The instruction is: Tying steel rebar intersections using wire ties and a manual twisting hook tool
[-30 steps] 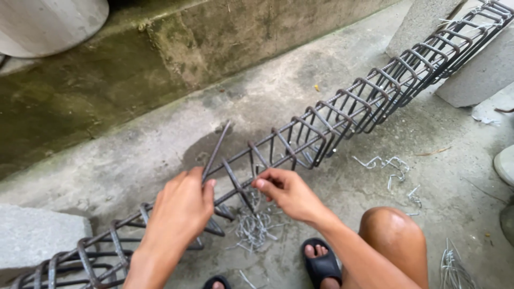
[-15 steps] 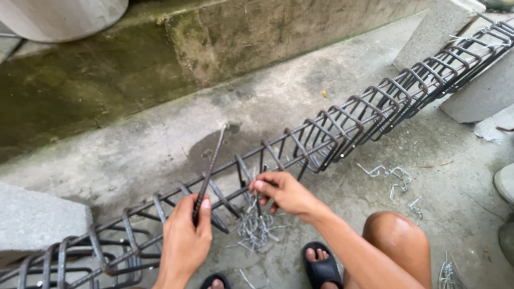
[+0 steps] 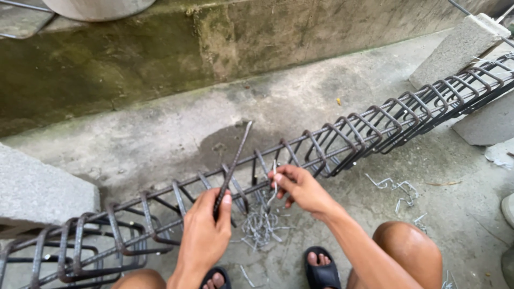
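Lying between right fingers (image 3: 278,179), tie wire (image 3: 273,184) against rebar cage (image 3: 342,142)

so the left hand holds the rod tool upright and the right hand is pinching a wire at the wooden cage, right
Not quite: the cage is steel rebar, not wood, as the head view shows. The left hand does hold the rod tool, and the right hand pinches a wire.

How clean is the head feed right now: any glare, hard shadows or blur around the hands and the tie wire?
Head view: soft, even daylight, no glare, only faint shadows under the rebar cage. Left hand, its rod and right hand are sharp; the thin wire it pinches reads clearly. The wire pile is a fine tangle. Cage lines bow slightly toward the frame edges.
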